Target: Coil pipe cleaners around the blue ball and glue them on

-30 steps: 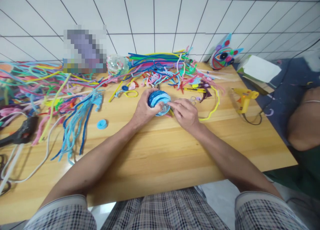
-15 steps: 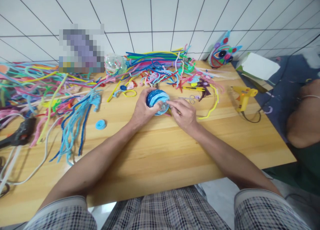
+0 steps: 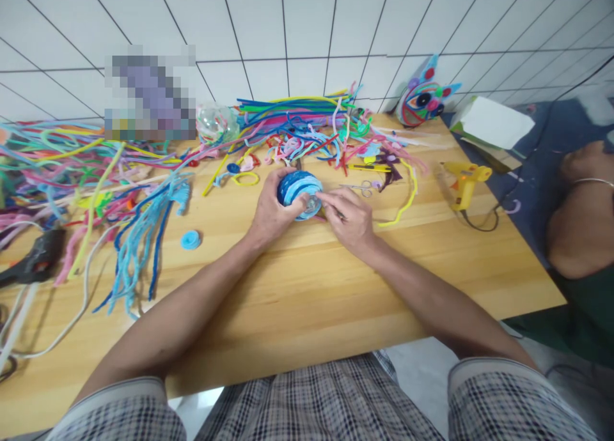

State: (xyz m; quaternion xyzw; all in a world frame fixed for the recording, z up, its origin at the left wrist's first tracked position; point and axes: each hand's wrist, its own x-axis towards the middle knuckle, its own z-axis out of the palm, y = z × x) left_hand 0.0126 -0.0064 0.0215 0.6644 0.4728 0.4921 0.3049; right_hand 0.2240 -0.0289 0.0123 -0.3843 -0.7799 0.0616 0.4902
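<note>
My left hand [image 3: 272, 206] is wrapped round a ball [image 3: 298, 188] covered with coils of light and dark blue pipe cleaner, its thumb across the front. A clear patch shows on the ball's near right side. My right hand [image 3: 351, 218] is closed, thumb and forefinger pinched at the edge of that patch; what lies between the fingertips is too small to make out. A flat light-blue coil [image 3: 190, 239] lies on the table to the left. Loose blue pipe cleaners [image 3: 137, 255] are spread farther left. Small scissors [image 3: 364, 187] rest just behind my right hand.
A yellow glue gun [image 3: 465, 182] stands at the right, a black glue gun [image 3: 38, 259] at the left with a white cord. Heaps of coloured pipe cleaners [image 3: 292, 115] line the wall beside a clear ball [image 3: 215, 123]. A decorated animal head [image 3: 422, 99] sits at back right. Another person's arm [image 3: 582, 217] is at far right.
The whole view has shifted slightly. Both hands keep almost the same hold on the blue ball, with the right fingertips still at its clear patch.
</note>
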